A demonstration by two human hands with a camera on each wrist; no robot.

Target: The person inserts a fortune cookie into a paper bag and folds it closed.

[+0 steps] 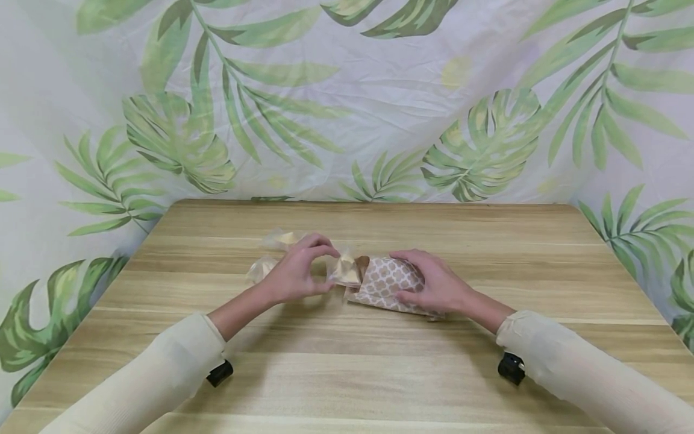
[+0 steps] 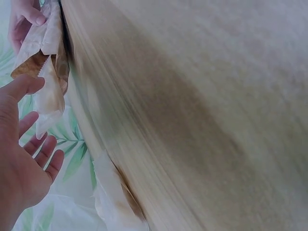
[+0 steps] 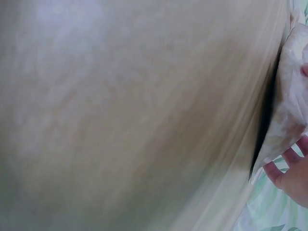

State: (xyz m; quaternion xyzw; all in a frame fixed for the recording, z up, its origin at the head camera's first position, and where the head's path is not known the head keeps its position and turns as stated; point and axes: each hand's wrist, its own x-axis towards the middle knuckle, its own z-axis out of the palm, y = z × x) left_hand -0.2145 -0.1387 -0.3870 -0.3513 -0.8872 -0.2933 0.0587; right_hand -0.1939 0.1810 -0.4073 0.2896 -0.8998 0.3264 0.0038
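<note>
A paper bag (image 1: 390, 286) with a tan and white lattice pattern lies on its side, its brown mouth facing left. My right hand (image 1: 441, 286) grips it with the thumb on the near side and the fingers over the far side. At the mouth, my left hand (image 1: 298, 271) holds a small clear packet (image 1: 344, 269) with pale yellow contents between thumb and index finger. In the left wrist view the packet (image 2: 49, 98) overlaps the bag's opening (image 2: 30, 65), and the other fingers are spread. The right wrist view shows fingertips along the bag (image 3: 291, 106).
Two similar clear packets lie left of the bag: one farther back (image 1: 284, 239), the other (image 1: 261, 269) partly behind my left hand. The wooden table (image 1: 347, 374) ends at a leaf-printed cloth (image 1: 379, 108) behind. Dark wrist devices sit under both cuffs.
</note>
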